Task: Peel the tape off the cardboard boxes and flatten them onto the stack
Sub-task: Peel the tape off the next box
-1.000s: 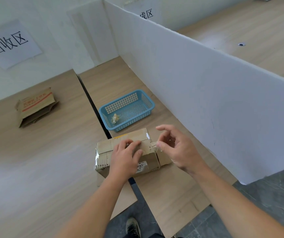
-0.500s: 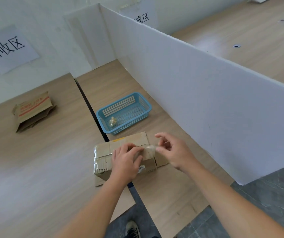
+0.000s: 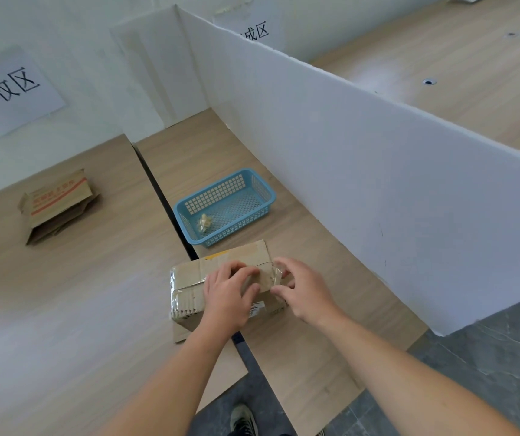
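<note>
Two wooden surface (image 3: 73, 309) sections meet at a dark seam, bounded by white walls and one white divider board (image 3: 362, 171); two paper signs with black characters hang on the walls. Head view, looking down.

Fingers (image 3: 279, 289) of the right hand (image 3: 305, 294) are curled and close together, with the thumb tip beside one lifted strip of clear tape (image 3: 276, 273) at the right end of the box; whether thumb and forefinger actually close on the strip cannot be told. Left hand (image 3: 225, 297) lies palm down, its fingers slightly spread and bent, pressing on the top of the one sealed cardboard box (image 3: 189, 291). Both forearms are bare and reach in from the lower edge of the view.

Count of items: one sealed box, straddling the seam at the near edge of the surface, with glossy tape along its left end and a white label on its near face; one stack of flattened boxes (image 3: 57, 206), printed in red, lying well apart on the left section; one blue plastic basket (image 3: 224, 206), just beyond the sealed box on the right section, containing one crumpled wad of tape (image 3: 204, 222). One flat cardboard sheet (image 3: 221, 369) projects from beneath the box over the grey floor, where one shoe (image 3: 243, 420) is visible.
</note>
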